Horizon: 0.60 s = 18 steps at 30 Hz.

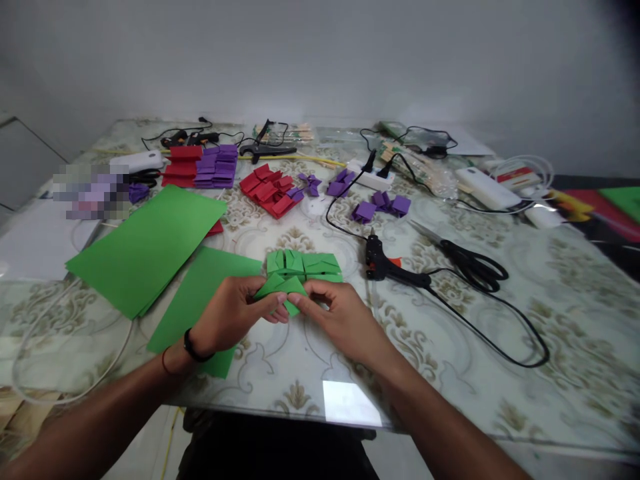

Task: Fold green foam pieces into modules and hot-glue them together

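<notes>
Between my two hands is a small piece of folded green paper (281,287), its creased flaps overlapping in the middle. My left hand (235,308) pinches its left side, thumb on top. On the right side my right hand (340,310) grips it with thumb and bent fingers. Just beyond it lie folded green paper units (305,264), lined up side by side on the table. A flat green sheet (200,293) lies partly under my left forearm, and larger green sheets (150,247) are stacked further left.
A black glue gun (387,263) with its cord and black-handled scissors (465,260) lie to the right. Folded red paper units (267,190) and purple paper units (383,205) sit further back. Behind them are a white power strip (373,175) and a white power bank (487,189).
</notes>
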Each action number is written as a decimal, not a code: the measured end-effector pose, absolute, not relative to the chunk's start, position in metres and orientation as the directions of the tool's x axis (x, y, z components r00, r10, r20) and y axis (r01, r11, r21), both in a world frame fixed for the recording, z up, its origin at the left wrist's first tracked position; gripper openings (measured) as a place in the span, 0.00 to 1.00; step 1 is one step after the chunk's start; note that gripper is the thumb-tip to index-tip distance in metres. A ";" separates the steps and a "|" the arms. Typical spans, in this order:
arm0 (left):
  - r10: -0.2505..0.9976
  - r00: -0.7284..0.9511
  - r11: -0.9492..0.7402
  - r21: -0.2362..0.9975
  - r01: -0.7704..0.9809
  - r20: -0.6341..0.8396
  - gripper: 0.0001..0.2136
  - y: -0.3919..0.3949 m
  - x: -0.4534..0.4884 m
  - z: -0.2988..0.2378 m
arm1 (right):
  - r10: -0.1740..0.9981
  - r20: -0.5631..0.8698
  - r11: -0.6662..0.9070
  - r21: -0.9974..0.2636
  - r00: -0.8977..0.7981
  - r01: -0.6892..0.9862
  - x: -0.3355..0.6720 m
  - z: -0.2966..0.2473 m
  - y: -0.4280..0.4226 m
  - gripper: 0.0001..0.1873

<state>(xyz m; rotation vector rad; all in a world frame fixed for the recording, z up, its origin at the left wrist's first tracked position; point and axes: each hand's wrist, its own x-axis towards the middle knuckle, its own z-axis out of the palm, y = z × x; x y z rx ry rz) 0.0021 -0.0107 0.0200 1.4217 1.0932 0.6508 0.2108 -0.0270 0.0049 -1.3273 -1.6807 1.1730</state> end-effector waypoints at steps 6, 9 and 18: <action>0.897 0.394 0.140 0.973 0.184 -0.203 0.16 -0.012 0.003 0.018 | 0.984 0.012 0.081 -0.918 -0.177 0.388 0.208 0.006 -0.029 0.22; 0.910 0.366 0.139 0.974 0.176 -0.196 0.17 -0.011 0.003 0.018 | 0.986 -0.004 0.055 -0.937 -0.166 0.346 0.209 0.005 -0.028 0.20; 0.931 0.323 0.122 0.979 0.163 -0.170 0.18 -0.012 0.007 0.022 | 0.986 0.018 0.068 -0.953 -0.167 0.295 0.212 0.007 -0.026 0.18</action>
